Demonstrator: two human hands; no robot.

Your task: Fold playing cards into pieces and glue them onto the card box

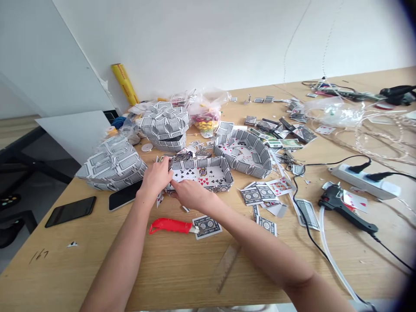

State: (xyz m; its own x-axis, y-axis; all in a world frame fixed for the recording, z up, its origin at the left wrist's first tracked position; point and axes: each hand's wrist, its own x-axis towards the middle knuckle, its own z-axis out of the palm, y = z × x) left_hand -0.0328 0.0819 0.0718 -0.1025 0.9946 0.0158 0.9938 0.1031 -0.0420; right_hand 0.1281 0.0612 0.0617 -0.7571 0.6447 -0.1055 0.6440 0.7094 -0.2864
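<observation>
An open rectangular box made of playing cards (223,187) lies on the table in front of me, card faces showing on its inside floor. My left hand (157,174) grips its left end, with the fingers bent over the wall. At the near left corner my right hand (190,193) is closed on the same box; its fingertips are partly hidden. Right behind, an open card tray with angled sides (242,167) touches or nearly touches the box. Closer to me lie a red utility knife (170,225) and a patterned card (208,227) under its tip.
Two finished-looking card boxes (112,167) (164,125) stand at the left. Phones (69,211) lie near the left edge. Loose cards (260,193), a glue gun (347,210), its cable and a power strip (367,180) occupy the right. A clear ruler (225,266) lies near the front.
</observation>
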